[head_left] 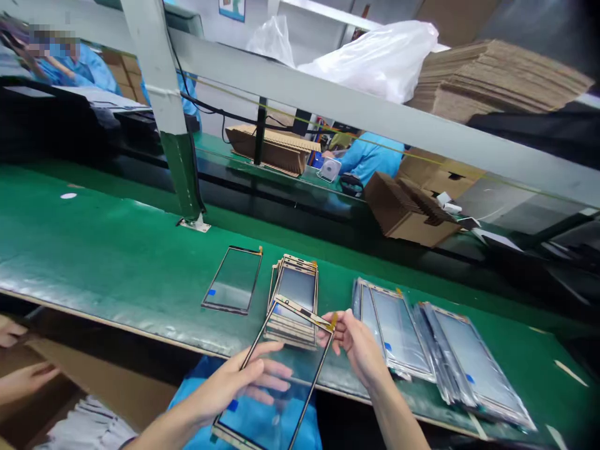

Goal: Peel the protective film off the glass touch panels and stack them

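A clear touch-screen panel point(300, 369) with a dark border and a small blue sticker is tilted in front of me, past the bench's front edge. My left hand point(253, 378) grips its left edge, and the fingers show through the glass. At the upper right corner, by the orange flex tab, my right hand point(354, 340) has its fingers closed. Just behind lies a stack of similar panels point(298, 284). One single panel point(234, 279) rests flat to the left of that stack. To the right are two piles of panels, one pile point(398, 328) nearer and another pile point(478, 359) farther right, looking plastic-wrapped.
The green bench point(107, 244) has a post point(180, 169) bolted to it. Cardboard boxes point(412, 209) and a white plastic bag point(375, 59) are beyond. Another person's hands point(28, 378) are at lower left near an open carton point(103, 381). People in blue work behind.
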Demonstrator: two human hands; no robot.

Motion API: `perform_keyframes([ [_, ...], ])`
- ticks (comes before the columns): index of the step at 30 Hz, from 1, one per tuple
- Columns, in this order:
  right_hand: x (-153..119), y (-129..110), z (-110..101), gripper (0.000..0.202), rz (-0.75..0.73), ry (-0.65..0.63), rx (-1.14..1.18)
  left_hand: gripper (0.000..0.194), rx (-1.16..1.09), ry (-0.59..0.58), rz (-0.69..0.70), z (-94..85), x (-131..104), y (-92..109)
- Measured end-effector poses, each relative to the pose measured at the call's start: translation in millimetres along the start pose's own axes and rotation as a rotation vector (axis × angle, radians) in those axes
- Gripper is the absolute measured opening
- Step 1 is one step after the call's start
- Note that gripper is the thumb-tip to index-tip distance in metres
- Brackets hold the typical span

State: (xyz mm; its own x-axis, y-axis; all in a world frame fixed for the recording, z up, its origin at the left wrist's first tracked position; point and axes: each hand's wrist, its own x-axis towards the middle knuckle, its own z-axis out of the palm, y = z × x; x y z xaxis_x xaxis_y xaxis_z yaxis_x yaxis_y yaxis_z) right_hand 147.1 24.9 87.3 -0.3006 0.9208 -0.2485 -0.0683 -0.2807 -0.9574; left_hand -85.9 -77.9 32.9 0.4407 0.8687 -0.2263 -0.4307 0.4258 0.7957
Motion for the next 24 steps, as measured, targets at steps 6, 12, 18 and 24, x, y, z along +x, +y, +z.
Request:
perform_keyframes([
  [6, 14.1, -3.5, -12.2, 0.055, 0.163, -0.169, 0.133, 0.053, 0.095, -0.033, -0.006, 0.2, 6.8, 8.2],
  [12, 18.5, 1.0, -17.6, 0.049, -0.038, -0.132, -0.322, 0.055, 0.12, 0.012, -0.007, 1.4, 15.7, 12.8],
  [18, 17.5, 14.5, -27.1, 0.03, -0.562, -0.029, -0.835, 0.053, 0.27, 0.002, -0.034, 2.0, 15.8, 31.4],
  [24, 19.5, -32.0, -6.0, 0.012, -0.579, -0.401, -0.937, 0.043, 0.661, -0.154, -0.162, 7.7, 8.3, 62.3],
])
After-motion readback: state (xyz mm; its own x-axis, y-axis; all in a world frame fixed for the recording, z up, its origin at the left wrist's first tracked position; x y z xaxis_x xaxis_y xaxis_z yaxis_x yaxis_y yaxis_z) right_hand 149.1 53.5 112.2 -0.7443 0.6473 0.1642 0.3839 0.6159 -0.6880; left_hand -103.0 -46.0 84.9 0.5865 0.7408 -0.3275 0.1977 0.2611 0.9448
